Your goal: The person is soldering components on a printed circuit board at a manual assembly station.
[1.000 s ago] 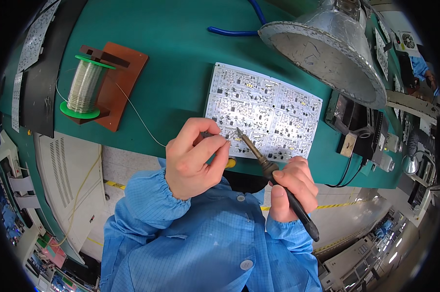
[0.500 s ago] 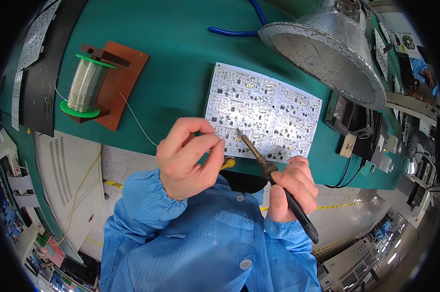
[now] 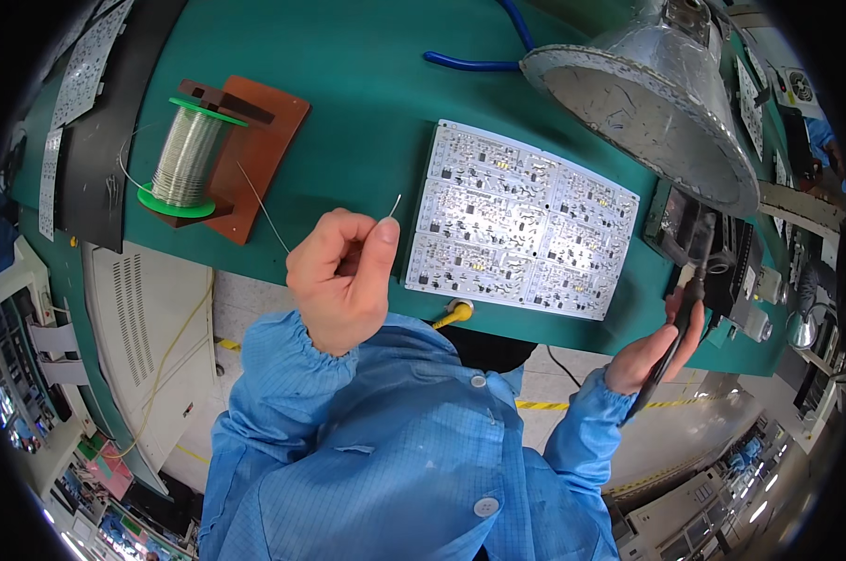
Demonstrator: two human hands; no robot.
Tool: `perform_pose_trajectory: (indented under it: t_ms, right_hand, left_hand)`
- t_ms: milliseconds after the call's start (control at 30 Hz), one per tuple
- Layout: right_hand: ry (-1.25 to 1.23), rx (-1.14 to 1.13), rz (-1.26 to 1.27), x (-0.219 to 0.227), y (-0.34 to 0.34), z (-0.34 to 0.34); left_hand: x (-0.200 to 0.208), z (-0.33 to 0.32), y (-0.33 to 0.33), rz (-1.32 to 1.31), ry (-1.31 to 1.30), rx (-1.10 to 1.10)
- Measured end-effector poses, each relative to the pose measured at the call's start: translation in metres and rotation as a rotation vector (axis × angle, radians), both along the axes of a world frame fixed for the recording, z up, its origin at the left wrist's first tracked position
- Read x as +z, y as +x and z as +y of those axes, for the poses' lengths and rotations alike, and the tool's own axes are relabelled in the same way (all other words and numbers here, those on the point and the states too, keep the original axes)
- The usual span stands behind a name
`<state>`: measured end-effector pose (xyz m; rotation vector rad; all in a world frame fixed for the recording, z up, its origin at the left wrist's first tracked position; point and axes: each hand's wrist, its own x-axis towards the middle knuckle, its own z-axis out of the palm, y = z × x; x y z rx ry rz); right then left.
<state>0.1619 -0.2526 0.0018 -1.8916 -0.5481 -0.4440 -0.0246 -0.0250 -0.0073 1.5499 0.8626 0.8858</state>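
My left hand (image 3: 343, 276) pinches a strand of solder wire (image 3: 397, 202), whose tip sticks up past the thumb. That wire runs back to a solder spool (image 3: 184, 159) with green flanges on a brown stand (image 3: 271, 131). Just right of this hand, a white panel of circuit boards (image 3: 479, 217) lies flat on the green bench, dotted with small parts. Off the panel's right side, my right hand (image 3: 661, 346) is closed round the dark handle of a soldering iron (image 3: 671, 346). The iron's metal end points up into the dark iron holder (image 3: 699, 229).
A dented metal lamp-like hood (image 3: 647, 117) overhangs the bench at the far right. Blue handles (image 3: 470, 63) lie at the back. A yellow plug (image 3: 455, 313) sits at the front edge. More board panels (image 3: 91, 70) rest on a black strip at the left.
My right hand has carried the soldering iron from the panel rightward to the holder. My left hand has drawn back from the panel's edge, turning so the solder tip points up.
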Motion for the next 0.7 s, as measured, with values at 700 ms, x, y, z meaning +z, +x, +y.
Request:
perform_pose_trajectory:
  t_ms: [700]
  right_hand:
    - [-0.065,-0.057,0.05,-0.005,0.018,-0.011]
  left_hand:
    - [0.003,0.005,0.0,0.04,0.018,-0.022]
